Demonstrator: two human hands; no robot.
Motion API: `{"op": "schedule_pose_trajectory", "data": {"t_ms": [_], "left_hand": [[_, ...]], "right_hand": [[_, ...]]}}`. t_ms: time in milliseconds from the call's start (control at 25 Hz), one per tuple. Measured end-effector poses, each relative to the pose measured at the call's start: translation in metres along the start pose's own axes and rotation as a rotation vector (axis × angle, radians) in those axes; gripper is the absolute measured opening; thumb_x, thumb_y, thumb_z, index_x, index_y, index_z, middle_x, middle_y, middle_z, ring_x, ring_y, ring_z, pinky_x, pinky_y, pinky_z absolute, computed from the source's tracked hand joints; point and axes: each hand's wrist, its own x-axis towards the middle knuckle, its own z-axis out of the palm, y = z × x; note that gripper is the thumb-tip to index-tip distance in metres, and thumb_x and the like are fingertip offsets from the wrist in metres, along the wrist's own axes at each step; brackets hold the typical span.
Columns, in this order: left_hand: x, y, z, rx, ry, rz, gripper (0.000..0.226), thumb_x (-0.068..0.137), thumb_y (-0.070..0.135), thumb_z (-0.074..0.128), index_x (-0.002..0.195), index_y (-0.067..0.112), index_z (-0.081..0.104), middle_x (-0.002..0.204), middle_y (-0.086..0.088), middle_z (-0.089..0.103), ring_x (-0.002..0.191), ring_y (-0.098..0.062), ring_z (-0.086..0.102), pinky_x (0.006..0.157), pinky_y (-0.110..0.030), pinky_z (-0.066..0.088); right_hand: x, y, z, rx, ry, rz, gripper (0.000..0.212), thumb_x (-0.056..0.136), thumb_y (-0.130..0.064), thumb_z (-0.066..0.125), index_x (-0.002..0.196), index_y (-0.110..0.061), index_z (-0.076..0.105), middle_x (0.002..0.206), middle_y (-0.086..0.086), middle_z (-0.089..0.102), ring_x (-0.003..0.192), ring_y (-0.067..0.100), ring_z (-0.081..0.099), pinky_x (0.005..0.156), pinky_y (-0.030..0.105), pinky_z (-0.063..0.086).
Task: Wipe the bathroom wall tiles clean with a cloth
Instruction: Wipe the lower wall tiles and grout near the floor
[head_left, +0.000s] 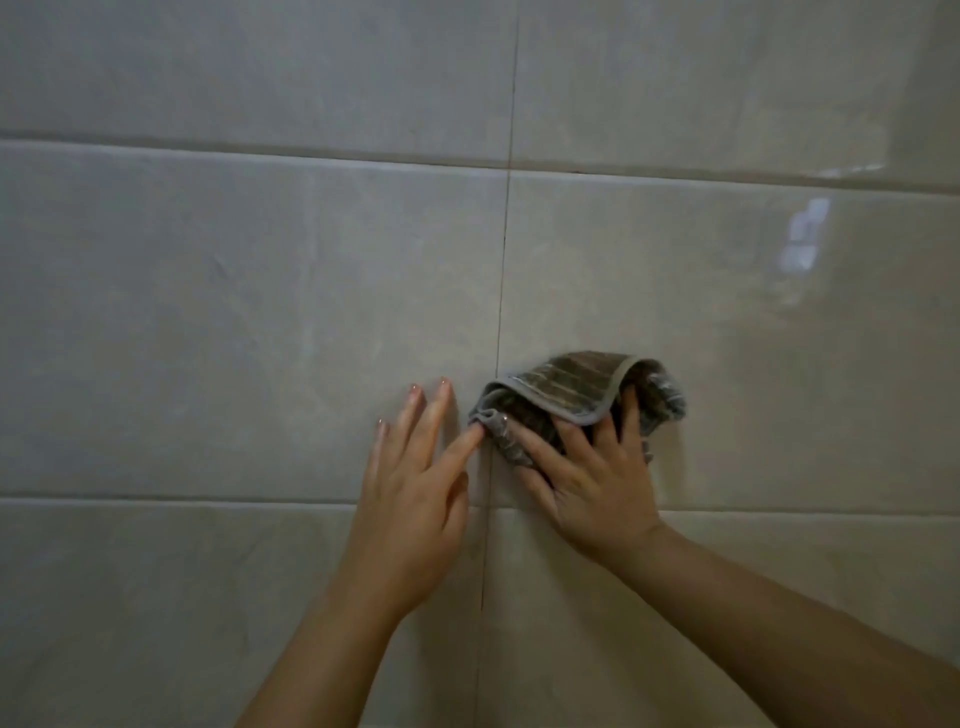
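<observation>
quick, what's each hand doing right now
left hand: open, fingers straight on the wall tile, one fingertip at the edge of the cloth.
right hand: open, fingers spread, pressing the cloth to the wall.

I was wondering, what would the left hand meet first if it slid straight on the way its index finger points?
The cloth: the left hand has its index finger aimed up and right at the bunched corner, apparently touching it, though depth is unclear.

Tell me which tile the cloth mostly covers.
The middle-row tile right of the vertical grout line: the cloth lies there under the right hand; the left hand rests on its left neighbour.
</observation>
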Motion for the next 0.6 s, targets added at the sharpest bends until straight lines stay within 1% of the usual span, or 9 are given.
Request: {"op": "schedule_pose_trajectory", "data": {"t_ms": [40, 120, 200, 280, 360, 440, 480, 560, 600], "left_hand": [[0.000, -0.001, 0.001, -0.007, 0.001, 0.002, 0.055, 0.090, 0.025, 0.036, 0.145, 0.028, 0.042, 0.165, -0.003, 0.020, 0.154, -0.020, 0.005, 0.121, -0.052, 0.014], [-0.001, -0.002, 0.001, -0.028, -0.003, -0.008, 0.060, 0.089, 0.023, 0.036, 0.149, 0.027, 0.036, 0.165, -0.001, 0.020, 0.153, -0.019, 0.007, 0.120, -0.054, 0.019], [-0.003, -0.005, -0.001, -0.062, 0.001, -0.029, 0.065, 0.088, 0.021, 0.036, 0.153, 0.025, 0.030, 0.165, 0.001, 0.018, 0.154, -0.018, 0.007, 0.120, -0.056, 0.023], [-0.003, -0.010, -0.005, -0.080, 0.027, -0.059, 0.067, 0.089, 0.019, 0.037, 0.154, 0.024, 0.026, 0.165, 0.001, 0.018, 0.154, -0.017, 0.008, 0.119, -0.056, 0.024], [-0.003, -0.012, -0.007, -0.081, 0.056, -0.092, 0.064, 0.090, 0.019, 0.035, 0.154, 0.019, 0.030, 0.164, 0.000, 0.020, 0.154, -0.017, 0.009, 0.119, -0.057, 0.024], [-0.001, -0.013, -0.009, -0.083, 0.079, -0.103, 0.059, 0.091, 0.021, 0.033, 0.149, 0.015, 0.040, 0.163, -0.003, 0.024, 0.153, -0.018, 0.012, 0.119, -0.057, 0.024], [-0.002, -0.013, -0.010, -0.097, 0.082, -0.102, 0.056, 0.092, 0.022, 0.032, 0.146, 0.014, 0.045, 0.163, -0.003, 0.025, 0.153, -0.019, 0.014, 0.118, -0.057, 0.025], [-0.003, -0.011, -0.012, -0.145, 0.081, -0.102, 0.054, 0.092, 0.020, 0.031, 0.142, 0.015, 0.050, 0.162, -0.003, 0.027, 0.152, -0.018, 0.016, 0.118, -0.057, 0.026], [-0.003, -0.011, -0.014, -0.167, 0.088, -0.111, 0.053, 0.091, 0.018, 0.032, 0.141, 0.015, 0.051, 0.162, -0.003, 0.028, 0.152, -0.017, 0.016, 0.119, -0.055, 0.025]], "right_hand": [[0.010, 0.009, -0.001, 0.008, 0.025, 0.005, 0.045, 0.093, -0.046, 0.049, 0.137, -0.034, 0.051, 0.140, 0.009, 0.038, 0.127, 0.043, 0.039, 0.108, 0.071, 0.020], [0.059, 0.023, -0.004, -0.033, 0.122, 0.157, 0.049, 0.090, -0.045, 0.050, 0.137, -0.032, 0.047, 0.139, 0.011, 0.034, 0.127, 0.044, 0.035, 0.108, 0.073, 0.018], [0.121, 0.032, -0.010, -0.052, 0.156, 0.332, 0.055, 0.090, -0.046, 0.044, 0.144, -0.035, 0.040, 0.146, 0.014, 0.032, 0.133, 0.049, 0.028, 0.107, 0.075, 0.013], [0.149, 0.023, -0.010, -0.029, 0.148, 0.371, 0.057, 0.090, -0.048, 0.041, 0.146, -0.039, 0.037, 0.153, 0.015, 0.035, 0.137, 0.055, 0.025, 0.107, 0.075, 0.009], [0.126, -0.001, -0.003, -0.005, 0.109, 0.281, 0.056, 0.092, -0.051, 0.040, 0.147, -0.040, 0.036, 0.154, 0.013, 0.036, 0.137, 0.053, 0.025, 0.109, 0.074, 0.008], [0.064, -0.030, 0.009, -0.004, 0.043, 0.139, 0.055, 0.093, -0.052, 0.044, 0.146, -0.037, 0.039, 0.150, 0.010, 0.037, 0.134, 0.046, 0.030, 0.111, 0.073, 0.009], [0.028, -0.039, 0.014, -0.005, -0.005, 0.064, 0.056, 0.091, -0.051, 0.050, 0.144, -0.035, 0.043, 0.148, 0.008, 0.038, 0.132, 0.043, 0.033, 0.111, 0.072, 0.010], [-0.029, -0.034, 0.017, -0.053, -0.072, -0.067, 0.064, 0.084, -0.047, 0.059, 0.144, -0.037, 0.041, 0.145, 0.004, 0.040, 0.127, 0.040, 0.038, 0.112, 0.071, 0.010], [-0.038, -0.020, 0.015, -0.061, -0.079, -0.082, 0.068, 0.081, -0.047, 0.059, 0.145, -0.039, 0.037, 0.144, 0.003, 0.040, 0.126, 0.040, 0.038, 0.111, 0.071, 0.010]]}}
